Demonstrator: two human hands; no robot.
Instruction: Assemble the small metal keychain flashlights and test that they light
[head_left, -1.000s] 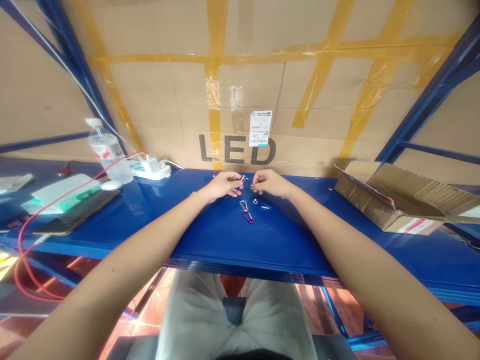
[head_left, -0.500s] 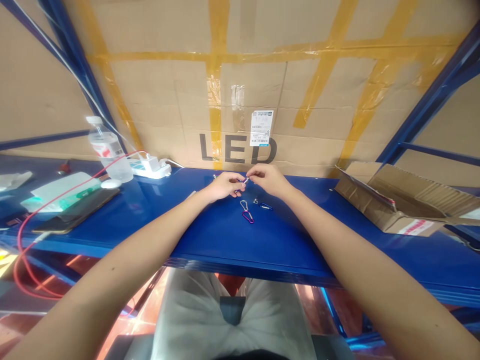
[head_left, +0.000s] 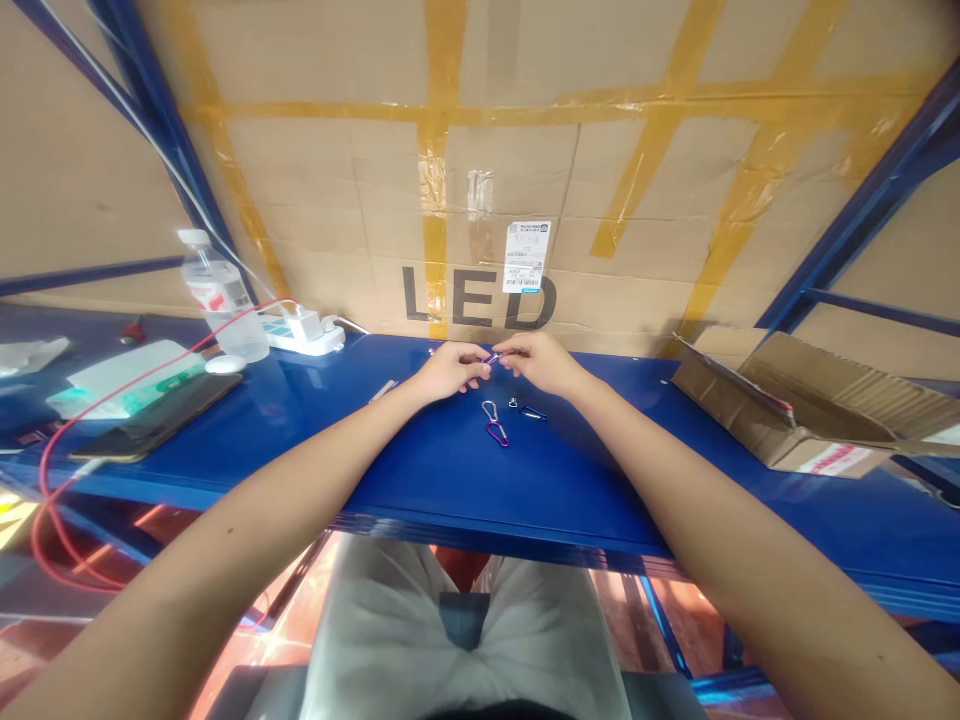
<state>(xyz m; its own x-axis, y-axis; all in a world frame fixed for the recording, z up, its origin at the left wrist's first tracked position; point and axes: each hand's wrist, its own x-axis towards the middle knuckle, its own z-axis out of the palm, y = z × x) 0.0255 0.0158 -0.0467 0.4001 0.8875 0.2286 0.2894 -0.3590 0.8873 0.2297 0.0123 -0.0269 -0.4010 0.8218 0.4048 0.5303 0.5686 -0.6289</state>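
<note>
Pinching a small clip (head_left: 491, 357) between the fingertips of both hands, a seated person is pictured at a blue table (head_left: 465, 490), just above the centre of the frame. The clip is taken from the left by the left hand (head_left: 450, 368) and from the right by the right hand (head_left: 541, 362). Both grips are closed narrow on it, and it is held just clear of the table, below the letters "LED" printed on the cardboard wall (head_left: 675, 200). The step in hand is judged to be fine fingertip work on this one clip, though what exactly is being done to it is too small to be told. Any further handling is judged to call for a steady two-handed pinch and very little force, since so slight and smooth a piece could easily be let slip. Just below the hands, three more clips are counted on the table: one silver clip (head_left: 490, 410), one pink clip (head_left: 496, 434) right beneath it, and one blue clip (head_left: 534, 413) to their right. One tiny metal piece (head_left: 513, 403) lies between them. At the left of the frame one water bottle (head_left: 221, 300), one white power strip (head_left: 304, 335), one red cable (head_left: 112, 400) and one dark phone (head_left: 161, 420) are seen. One open carton (head_left: 810, 420) is set at the right.
</note>
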